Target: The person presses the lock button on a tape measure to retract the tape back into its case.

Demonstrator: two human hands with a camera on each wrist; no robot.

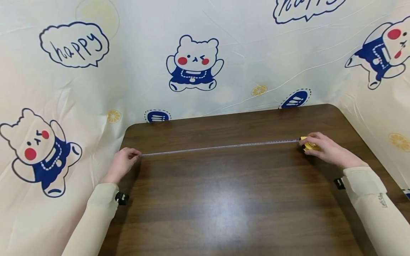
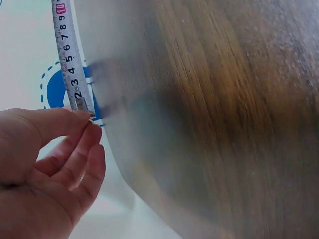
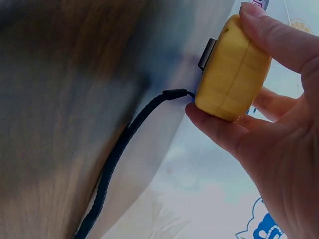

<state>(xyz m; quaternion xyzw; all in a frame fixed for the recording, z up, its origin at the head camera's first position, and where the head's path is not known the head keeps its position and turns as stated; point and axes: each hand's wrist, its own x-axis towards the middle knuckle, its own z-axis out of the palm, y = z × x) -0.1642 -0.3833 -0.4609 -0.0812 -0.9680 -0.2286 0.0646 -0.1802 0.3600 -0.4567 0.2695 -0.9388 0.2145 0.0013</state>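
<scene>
A yellow tape measure [image 1: 312, 144] is gripped by my right hand [image 1: 333, 151] toward the right side of the table. Its blade [image 1: 221, 147] stretches out leftward across the table's width. At the left, my left hand [image 1: 123, 161] pinches the blade's end between thumb and fingertips. In the left wrist view, the blade [image 2: 70, 59] shows printed numbers, the low ones nearest the left hand [image 2: 55, 159]. The right wrist view shows the yellow case [image 3: 232, 72] held between thumb and fingers, and a black strap [image 3: 117, 149] hanging from it.
The brown wooden table [image 1: 221, 199] has rounded corners. Behind and beside it hangs a pale curtain [image 1: 243, 53] printed with cartoon bears, which meets the table's far edge. A black wrist device [image 1: 121, 198] sits at the left sleeve.
</scene>
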